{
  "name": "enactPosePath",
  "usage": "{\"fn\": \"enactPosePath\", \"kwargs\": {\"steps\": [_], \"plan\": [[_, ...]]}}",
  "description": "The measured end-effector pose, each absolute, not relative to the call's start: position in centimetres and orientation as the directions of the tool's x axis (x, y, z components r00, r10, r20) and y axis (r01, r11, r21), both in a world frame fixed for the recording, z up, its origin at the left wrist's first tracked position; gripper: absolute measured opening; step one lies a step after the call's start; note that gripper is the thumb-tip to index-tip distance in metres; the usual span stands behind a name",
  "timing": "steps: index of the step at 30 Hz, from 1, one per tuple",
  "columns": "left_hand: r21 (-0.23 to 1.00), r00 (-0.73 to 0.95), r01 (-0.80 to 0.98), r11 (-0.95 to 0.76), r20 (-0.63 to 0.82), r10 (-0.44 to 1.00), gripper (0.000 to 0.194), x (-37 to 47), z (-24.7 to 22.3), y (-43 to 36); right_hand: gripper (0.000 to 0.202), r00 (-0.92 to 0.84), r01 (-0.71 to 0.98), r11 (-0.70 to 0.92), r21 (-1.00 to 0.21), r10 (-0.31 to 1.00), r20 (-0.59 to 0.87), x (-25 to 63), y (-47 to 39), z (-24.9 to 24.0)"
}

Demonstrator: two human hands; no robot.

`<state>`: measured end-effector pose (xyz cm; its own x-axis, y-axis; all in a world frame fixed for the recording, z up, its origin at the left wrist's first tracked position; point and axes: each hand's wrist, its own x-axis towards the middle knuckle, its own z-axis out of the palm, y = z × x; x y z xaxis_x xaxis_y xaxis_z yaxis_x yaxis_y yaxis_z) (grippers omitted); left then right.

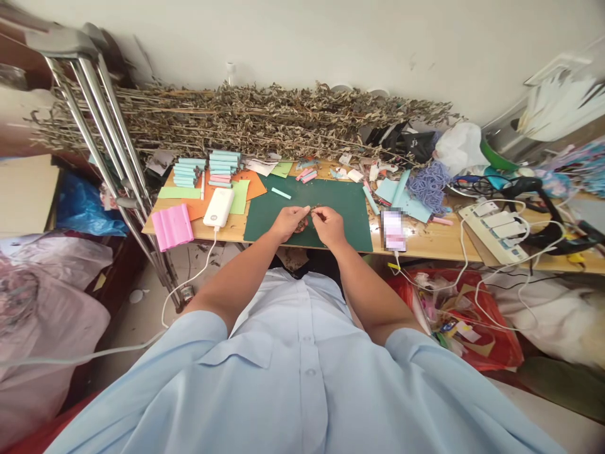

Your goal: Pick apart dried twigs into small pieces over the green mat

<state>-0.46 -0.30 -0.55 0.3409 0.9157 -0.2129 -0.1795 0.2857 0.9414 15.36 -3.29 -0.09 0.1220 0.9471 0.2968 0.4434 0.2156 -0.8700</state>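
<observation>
Over the near part of a dark green cutting mat, my left hand is closed around some brown dried leaves, which show in part below its fingers. Close beside it, almost touching, my right hand pinches with thumb and fingertips. What lies in that pinch is too small to make out. A thin light-blue paper roll rests on the mat beyond my left hand. Two or so pink rolls sit at the mat's far edge.
Bundled dried stalks line the wall. Blue rolls are stacked left, near a white power bank and pink paper. A phone, purple yarn and a power strip lie right. Metal crutches lean left.
</observation>
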Motion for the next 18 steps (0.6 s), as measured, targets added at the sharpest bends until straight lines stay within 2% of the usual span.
{"fn": "enactPosePath", "kwargs": {"steps": [3, 8, 13, 18], "plan": [[0.936, 0.373, -0.170, 0.310, -0.230, 0.899, 0.043, -0.6, -0.2, -0.4, 0.018, 0.057, 0.489, 0.278, -0.827, 0.936, 0.348, 15.6, -3.3, 0.1], [0.931, 0.413, -0.179, 0.317, -0.222, 0.883, 0.043, -0.8, -0.1, -0.3, 0.020, 0.097, 0.287, 0.136, -0.948, 0.981, 0.170, 15.2, -3.2, -0.1], [0.931, 0.337, -0.240, 0.274, -0.185, 0.923, 0.040, -0.6, -0.4, -0.4, 0.023, 0.110, 0.185, 0.095, -0.978, 0.987, 0.117, 14.9, -3.4, 0.0], [0.965, 0.228, -0.122, 0.234, -0.202, 0.953, 0.026, 0.2, -0.3, -1.0, 0.025, 0.151, 0.044, -0.060, -0.997, 0.987, -0.052, 14.9, -3.2, 0.5]]}}
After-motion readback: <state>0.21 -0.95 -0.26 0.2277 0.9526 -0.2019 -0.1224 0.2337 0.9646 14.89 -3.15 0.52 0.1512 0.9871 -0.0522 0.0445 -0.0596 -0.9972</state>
